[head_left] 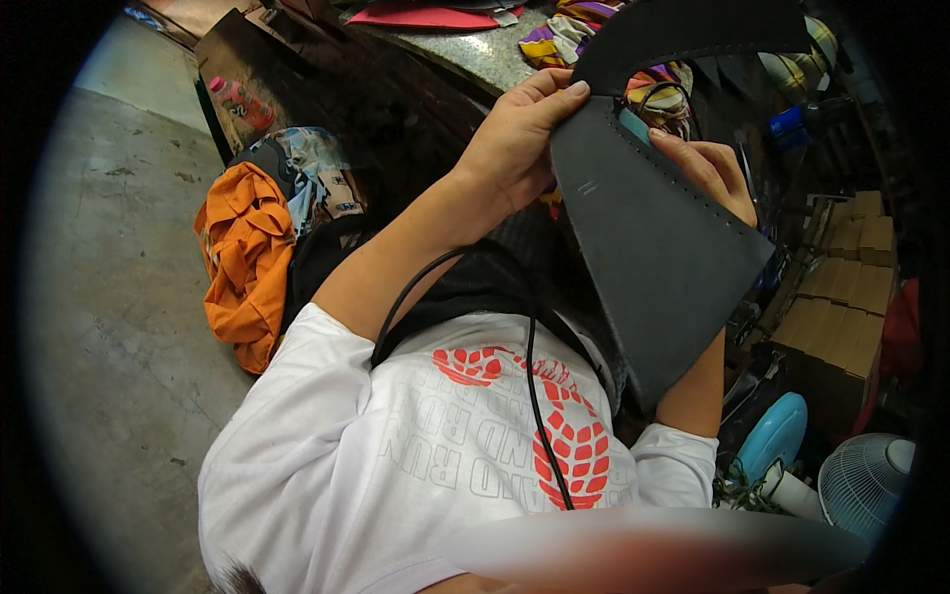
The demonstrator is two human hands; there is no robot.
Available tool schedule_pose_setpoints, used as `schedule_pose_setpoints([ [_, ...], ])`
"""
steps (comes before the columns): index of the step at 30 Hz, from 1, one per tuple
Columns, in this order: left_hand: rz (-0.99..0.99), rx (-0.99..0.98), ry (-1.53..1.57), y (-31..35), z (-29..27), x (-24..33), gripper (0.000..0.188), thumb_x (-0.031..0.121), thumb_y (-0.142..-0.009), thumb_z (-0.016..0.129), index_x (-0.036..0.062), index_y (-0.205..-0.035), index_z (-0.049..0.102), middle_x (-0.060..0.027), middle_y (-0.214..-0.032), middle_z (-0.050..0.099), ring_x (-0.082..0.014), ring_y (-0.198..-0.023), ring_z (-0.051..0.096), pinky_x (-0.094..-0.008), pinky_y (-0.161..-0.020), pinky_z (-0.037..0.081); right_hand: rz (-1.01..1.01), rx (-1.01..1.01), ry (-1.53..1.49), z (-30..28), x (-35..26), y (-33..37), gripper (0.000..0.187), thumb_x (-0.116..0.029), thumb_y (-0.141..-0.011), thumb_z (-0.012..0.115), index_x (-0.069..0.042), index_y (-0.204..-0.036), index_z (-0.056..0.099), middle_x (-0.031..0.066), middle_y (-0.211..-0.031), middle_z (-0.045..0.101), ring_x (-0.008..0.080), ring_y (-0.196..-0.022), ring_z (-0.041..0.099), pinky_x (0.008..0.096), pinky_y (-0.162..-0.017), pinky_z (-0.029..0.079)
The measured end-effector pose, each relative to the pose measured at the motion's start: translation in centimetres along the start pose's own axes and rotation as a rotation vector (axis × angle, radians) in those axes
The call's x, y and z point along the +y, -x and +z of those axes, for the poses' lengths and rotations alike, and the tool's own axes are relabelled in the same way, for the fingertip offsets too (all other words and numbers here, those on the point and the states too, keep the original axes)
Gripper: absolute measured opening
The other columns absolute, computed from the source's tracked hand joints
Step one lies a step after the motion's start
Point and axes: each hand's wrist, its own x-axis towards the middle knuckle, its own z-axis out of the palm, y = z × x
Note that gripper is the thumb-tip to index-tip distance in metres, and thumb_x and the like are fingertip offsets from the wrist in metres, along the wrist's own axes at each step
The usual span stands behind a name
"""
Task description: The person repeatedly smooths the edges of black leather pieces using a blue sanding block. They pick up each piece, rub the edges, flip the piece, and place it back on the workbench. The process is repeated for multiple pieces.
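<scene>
A black leather-like panel (658, 228) with a row of small holes along its slanted right edge hangs in front of me. Its upper part is a curved black strip (693, 28), also edged with holes. My left hand (534, 114) pinches the panel near its upper left corner, thumb on top. Behind the slanted edge, my right hand (714, 173) is closed, fingers curled and partly hidden by the panel. Beside its thumb shows a small flat teal piece (634, 126), gripped at the edge of the panel; its full shape is hidden.
A speckled worktop (485, 54) bears a red sheet (426, 17) and colourful cloth (554, 45). Left are a pink bottle (240, 103) and orange cloth (247, 257). Right stand cardboard boxes (831, 327), a blue round object (774, 434) and a fan (866, 485). A black cable (532, 386) crosses my shirt.
</scene>
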Motion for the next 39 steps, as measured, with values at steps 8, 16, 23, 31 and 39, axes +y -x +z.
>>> schedule_pose_setpoints([
  [8, -0.123, -0.062, 0.041, -0.4, -0.5, -0.3, 0.024, 0.015, -0.101, 0.058, 0.0026, -0.121, 0.057, -0.0093, -0.105, 0.07, -0.0163, -0.088, 0.072, -0.029, -0.078, 0.062, -0.068, 0.091, 0.213, -0.5, 0.4, -0.2, 0.048, -0.002, -0.062, 0.081, -0.023, -0.106, 0.078, 0.0017, -0.08, 0.061, 0.0182, -0.069, 0.062, 0.0301, -0.058, 0.051],
  [16, -0.146, -0.164, 0.036, -0.2, -0.6, -0.3, 0.021, 0.016, -0.101, 0.057, 0.0026, -0.117, 0.059, -0.0073, -0.097, 0.07, -0.0131, -0.082, 0.071, -0.0247, -0.07, 0.061, -0.087, 0.08, 0.202, -0.3, 0.4, -0.1, 0.049, -0.001, -0.063, 0.081, -0.02, -0.108, 0.077, 0.005, -0.081, 0.063, 0.0189, -0.068, 0.062, 0.0296, -0.057, 0.051],
  [23, -0.122, -0.043, -0.005, -0.5, 0.0, -0.5, 0.021, 0.017, -0.101, 0.057, 0.0031, -0.116, 0.059, -0.0065, -0.096, 0.07, -0.0117, -0.08, 0.071, -0.0237, -0.069, 0.06, -0.085, -0.07, -0.037, -1.0, 0.0, 0.1, 0.048, 0.003, -0.065, 0.078, -0.018, -0.108, 0.076, 0.0066, -0.081, 0.064, 0.0211, -0.071, 0.064, 0.0302, -0.061, 0.052],
  [31, -0.112, -0.132, -0.036, -0.9, 0.1, -0.7, 0.022, 0.016, -0.101, 0.057, 0.0026, -0.118, 0.058, -0.0068, -0.097, 0.07, -0.0108, -0.08, 0.07, -0.023, -0.071, 0.06, -0.032, -0.069, 0.016, -1.5, -0.4, 0.1, 0.044, 0.002, -0.068, 0.077, -0.014, -0.109, 0.075, 0.0066, -0.08, 0.063, 0.02, -0.07, 0.064, 0.0311, -0.059, 0.051],
  [39, -0.153, -0.136, -0.007, -0.7, 0.6, -0.5, 0.021, 0.016, -0.101, 0.057, 0.0022, -0.117, 0.06, -0.0077, -0.097, 0.07, -0.0107, -0.08, 0.071, -0.0229, -0.07, 0.06, -0.019, -0.005, 0.011, -1.8, -0.1, 0.2, 0.041, 0.002, -0.07, 0.075, -0.013, -0.108, 0.076, 0.0067, -0.081, 0.063, 0.0196, -0.07, 0.063, 0.0304, -0.061, 0.052],
])
